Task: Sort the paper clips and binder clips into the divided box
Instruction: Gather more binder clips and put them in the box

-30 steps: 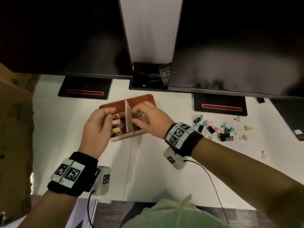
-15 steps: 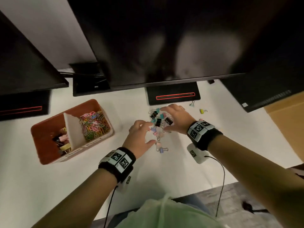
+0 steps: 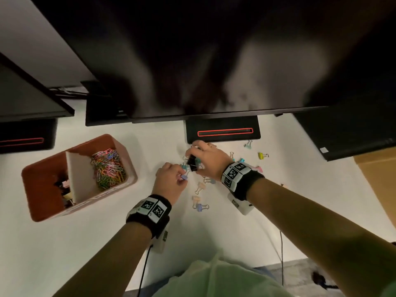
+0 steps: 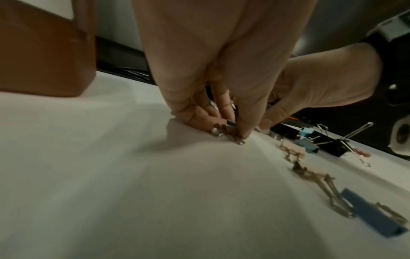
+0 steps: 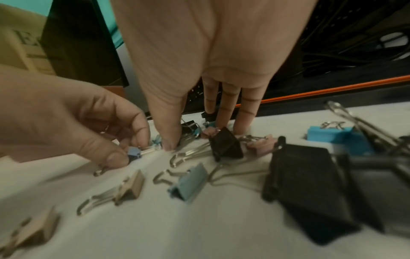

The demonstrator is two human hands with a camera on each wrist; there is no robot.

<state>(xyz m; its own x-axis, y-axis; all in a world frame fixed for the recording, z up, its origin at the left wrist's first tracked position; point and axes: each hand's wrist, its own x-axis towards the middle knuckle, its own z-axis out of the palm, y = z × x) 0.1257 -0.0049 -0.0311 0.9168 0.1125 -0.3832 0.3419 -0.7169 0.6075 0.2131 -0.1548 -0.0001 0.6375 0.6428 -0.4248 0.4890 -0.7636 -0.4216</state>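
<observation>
The orange divided box stands at the left; its right part holds coloured paper clips and its left part some binder clips. Loose binder clips lie scattered on the white desk to its right. My left hand pinches a small blue binder clip between thumb and forefinger at the pile's left edge, low on the desk. My right hand reaches down into the pile with straight fingers. Its thumb tip touches the desk beside a small black clip.
A monitor stand with a red stripe sits just behind the pile, under a wide dark monitor. A yellow clip and a mint clip lie further right. A cardboard box borders the desk on the right.
Both hands left the box and moved right to the loose pile. Since half a second ago my left hand has closed its thumb and forefinger on the small blue clip.
</observation>
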